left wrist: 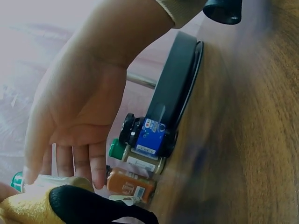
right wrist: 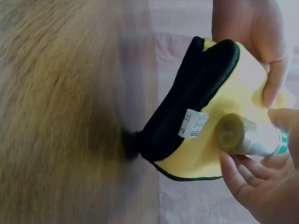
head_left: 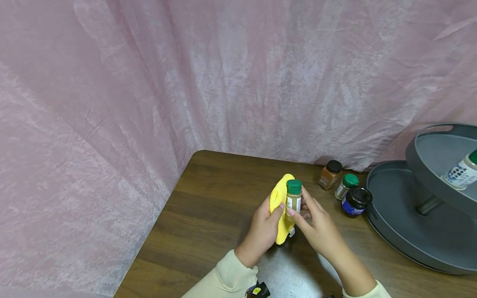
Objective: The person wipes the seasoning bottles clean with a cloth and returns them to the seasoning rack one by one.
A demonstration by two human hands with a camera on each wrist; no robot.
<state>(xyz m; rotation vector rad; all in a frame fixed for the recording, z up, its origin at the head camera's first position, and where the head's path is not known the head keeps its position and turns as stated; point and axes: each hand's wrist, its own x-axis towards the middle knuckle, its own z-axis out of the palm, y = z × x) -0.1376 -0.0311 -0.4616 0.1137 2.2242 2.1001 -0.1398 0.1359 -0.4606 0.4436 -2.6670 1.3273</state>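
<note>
My left hand (head_left: 261, 227) grips a yellow cloth item (head_left: 278, 196) with black trim (right wrist: 205, 77) and a white tag (right wrist: 193, 123). My right hand (head_left: 322, 231) holds a small spice jar (head_left: 294, 193) with a green lid and a white label, its fingers and thumb on either side. The jar stands roughly upright in the head view, against the cloth's right face. Both are held above the wooden table. In the right wrist view the jar's round base faces the camera. The yellow item's exact kind cannot be told.
Right of my hands stand an orange-brown spice jar (head_left: 328, 178) with a black lid, a green-lidded jar (head_left: 345, 187) and a dark jar (head_left: 356, 202) with a blue label. A grey two-tier tray (head_left: 395, 244) stands at the right, with another green-lidded jar (head_left: 461, 174) on its upper tier. Pink curtains (head_left: 261, 82) hang behind.
</note>
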